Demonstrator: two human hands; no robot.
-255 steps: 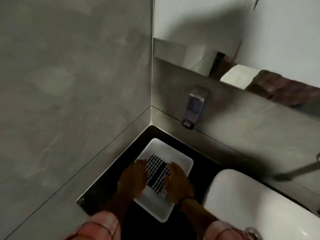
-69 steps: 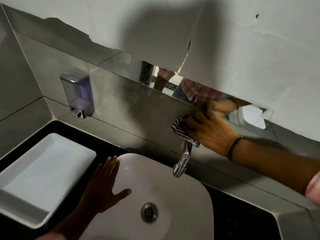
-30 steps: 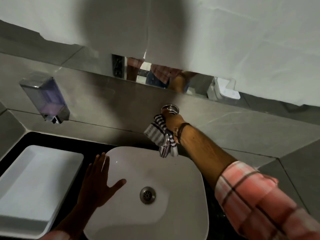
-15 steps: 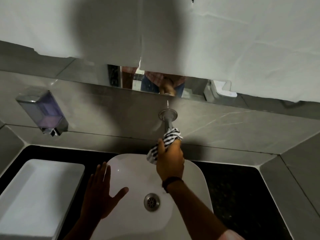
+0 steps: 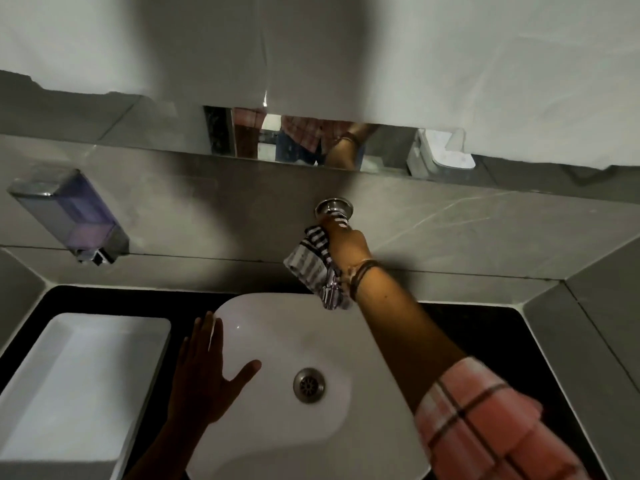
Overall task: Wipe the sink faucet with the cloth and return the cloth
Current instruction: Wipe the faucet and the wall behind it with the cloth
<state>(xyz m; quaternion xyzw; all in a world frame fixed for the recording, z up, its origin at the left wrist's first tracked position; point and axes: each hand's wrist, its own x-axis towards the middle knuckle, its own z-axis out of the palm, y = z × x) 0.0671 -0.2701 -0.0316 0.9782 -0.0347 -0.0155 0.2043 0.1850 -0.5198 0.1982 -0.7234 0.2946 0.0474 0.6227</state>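
Note:
A chrome faucet sticks out of the grey tiled wall above a white basin. Only its round wall flange and a bit of the spout tip show. My right hand is wrapped around the spout close to the flange, gripping a black-and-white striped cloth that drapes down over the spout. My left hand lies flat with fingers spread on the basin's left rim, holding nothing.
A white rectangular tray lies on the black counter left of the basin. A soap dispenser hangs on the wall at left. A mirror strip runs above the tiles. The drain sits mid-basin.
My right hand has slid the cloth from the outer end of the spout back up toward the wall flange. My left hand has stayed on the basin rim.

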